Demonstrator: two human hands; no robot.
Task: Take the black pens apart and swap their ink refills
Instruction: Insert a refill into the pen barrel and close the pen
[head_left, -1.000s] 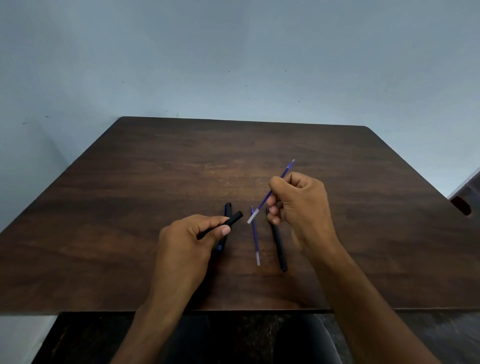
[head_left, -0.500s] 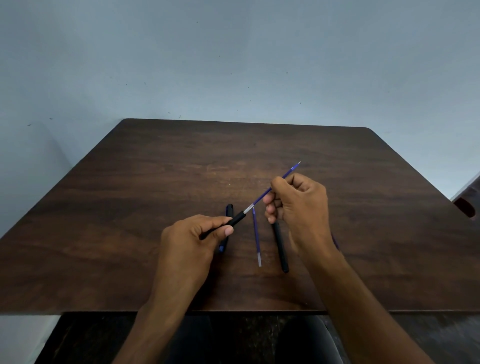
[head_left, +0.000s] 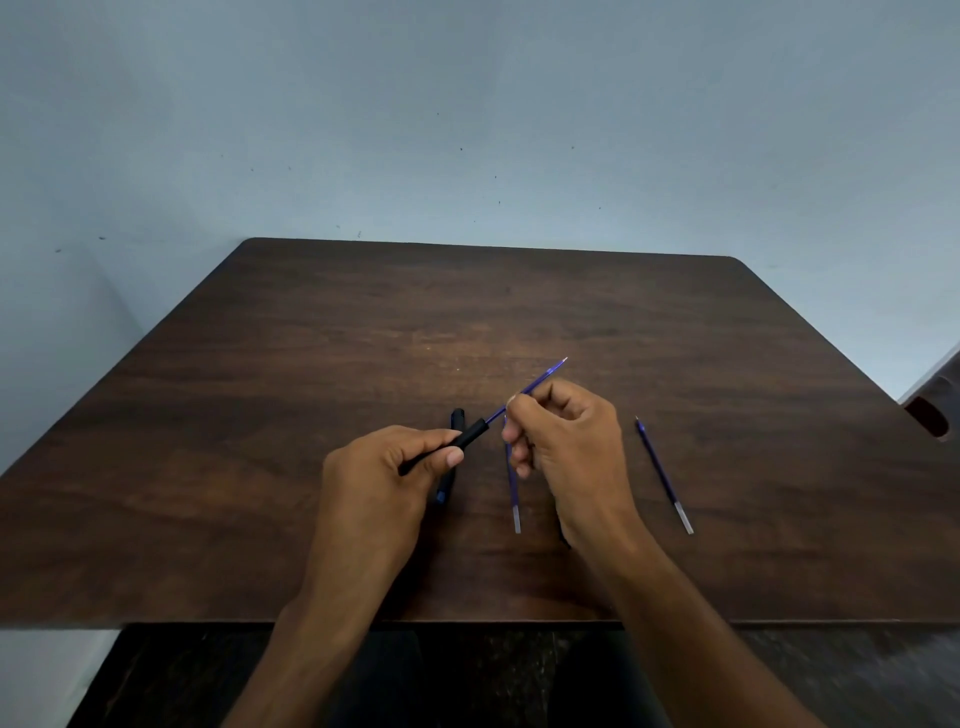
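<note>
Right hand (head_left: 566, 431), grip pinched on a blue refill (head_left: 540, 382) near its middle, tail end already inside the mouth of the black barrel (head_left: 467, 437). Left hand (head_left: 382, 473), grip closed round that barrel, just above the desk (head_left: 260, 415). Best kept in one straight line, fed gently, never bent. Beside the hands on the desk: two spare refills (head_left: 514, 493) (head_left: 665, 478) and another black pen piece (head_left: 451, 467), partly hidden.
</note>
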